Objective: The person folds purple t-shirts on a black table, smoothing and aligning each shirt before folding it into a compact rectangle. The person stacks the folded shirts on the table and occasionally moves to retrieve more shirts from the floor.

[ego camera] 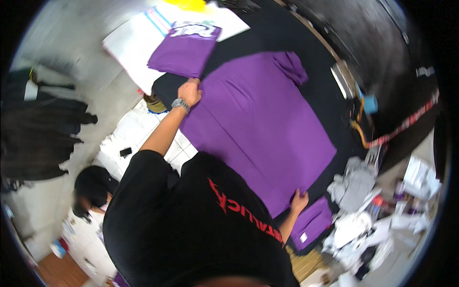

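A purple T-shirt (265, 129) lies spread across a black-covered table (247, 53), one sleeve pointing to the upper right. My left hand (190, 92), with a metal wristwatch, pinches the shirt's edge at the upper left, right beside a folded purple shirt with white print (186, 50). My right hand (299, 201) grips the hem corner at the lower right. Close beside that hand lies another folded purple garment (312, 224) bearing a small white tag. The fingertips of both hands are partly hidden by cloth.
White cloth (129, 46) lies under the printed shirt. Dark garments (39, 129) hang at the left. Another person (94, 190) is low at the left, near a phone (125, 152) on the tiles. Crumpled grey and white cloths (353, 229) are heaped at the right.
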Motion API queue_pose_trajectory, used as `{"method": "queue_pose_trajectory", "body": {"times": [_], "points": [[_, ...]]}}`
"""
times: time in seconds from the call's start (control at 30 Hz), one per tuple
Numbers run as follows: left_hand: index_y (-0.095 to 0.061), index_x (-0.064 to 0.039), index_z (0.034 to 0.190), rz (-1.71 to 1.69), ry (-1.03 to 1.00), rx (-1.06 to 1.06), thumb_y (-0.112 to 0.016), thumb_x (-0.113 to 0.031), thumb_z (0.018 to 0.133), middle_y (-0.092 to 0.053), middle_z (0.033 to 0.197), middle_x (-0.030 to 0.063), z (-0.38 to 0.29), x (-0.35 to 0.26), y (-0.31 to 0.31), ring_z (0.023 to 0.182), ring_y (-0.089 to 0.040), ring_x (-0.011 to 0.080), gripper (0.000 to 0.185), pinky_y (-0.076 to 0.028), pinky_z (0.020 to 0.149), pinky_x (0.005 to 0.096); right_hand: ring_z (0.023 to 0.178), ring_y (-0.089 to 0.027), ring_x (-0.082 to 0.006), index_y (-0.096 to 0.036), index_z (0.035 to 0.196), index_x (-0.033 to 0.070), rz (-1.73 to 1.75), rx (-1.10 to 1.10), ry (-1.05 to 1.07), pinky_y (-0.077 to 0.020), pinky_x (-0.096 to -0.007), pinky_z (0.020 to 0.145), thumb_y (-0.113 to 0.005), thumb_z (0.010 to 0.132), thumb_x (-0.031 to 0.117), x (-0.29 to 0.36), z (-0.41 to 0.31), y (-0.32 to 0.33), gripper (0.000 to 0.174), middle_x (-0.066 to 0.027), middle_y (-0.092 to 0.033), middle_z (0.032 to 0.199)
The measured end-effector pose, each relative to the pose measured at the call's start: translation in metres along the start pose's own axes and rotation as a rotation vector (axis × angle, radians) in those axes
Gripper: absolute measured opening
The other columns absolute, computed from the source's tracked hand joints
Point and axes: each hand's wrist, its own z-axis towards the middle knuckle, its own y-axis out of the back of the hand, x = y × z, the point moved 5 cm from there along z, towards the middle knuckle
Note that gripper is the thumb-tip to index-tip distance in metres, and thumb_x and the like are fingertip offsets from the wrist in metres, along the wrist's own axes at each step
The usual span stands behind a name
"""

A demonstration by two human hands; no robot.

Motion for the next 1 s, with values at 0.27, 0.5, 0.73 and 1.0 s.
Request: {"method": "queue_pose_trajectory", "body": {"times": [0.27,0.5,0.73,1.0], "points": [[-0.071,-0.005,0.097,-0.318,-0.329,0.119,-0.078,-0.023,0.087,-0.067,0.100,0.0115,-0.059,-0.170,-0.074,0.100,-0.065,0.0339,0.023,-0.053,0.086,0.0427,0.090,-0.070,-0.0449,-0.067,0.101,0.002,-0.247,-0.084,-0.220,-0.0540,-0.0520,0.079,-0.069,0.095,0.035,0.041,0.018,0.000,0.033,-0.0221,-0.074,0.094],[-0.061,-0.006,0.089,-0.155,-0.325,0.046,-0.067,-0.017,0.094,-0.059,0.097,0.0121,-0.072,-0.182,-0.111,0.097,-0.057,0.0353,0.013,-0.044,0.082,0.0476,0.075,-0.068,-0.0466,-0.061,0.102,0.004,-0.264,-0.221,-0.135,-0.0516,-0.0542,0.068,-0.065,0.101,0.037,0.041,-0.003,0.003,0.033,-0.0234,-0.070,0.081],[-0.056,-0.005,0.096,-0.278,-0.297,-0.049,-0.058,-0.018,0.102,-0.057,0.100,0.0118,-0.080,-0.178,-0.114,0.099,-0.054,0.0343,0.015,-0.041,0.087,0.0460,0.069,-0.068,-0.0440,-0.060,0.101,0.004,-0.243,-0.307,-0.119,-0.0503,-0.0525,0.063,-0.064,0.103,0.036,0.034,-0.004,-0.001,0.032,-0.0211,-0.068,0.076],[-0.061,-0.004,0.102,-0.266,-0.413,-0.086,-0.068,-0.021,0.095,-0.062,0.114,0.0119,-0.085,-0.189,-0.100,0.110,-0.057,0.0343,0.019,-0.042,0.093,0.0467,0.098,-0.068,-0.0406,-0.061,0.115,0.000,-0.201,-0.295,-0.123,-0.0524,-0.0502,0.083,-0.067,0.098,0.030,0.047,-0.005,-0.003,0.035,-0.0252,-0.069,0.113]]}}
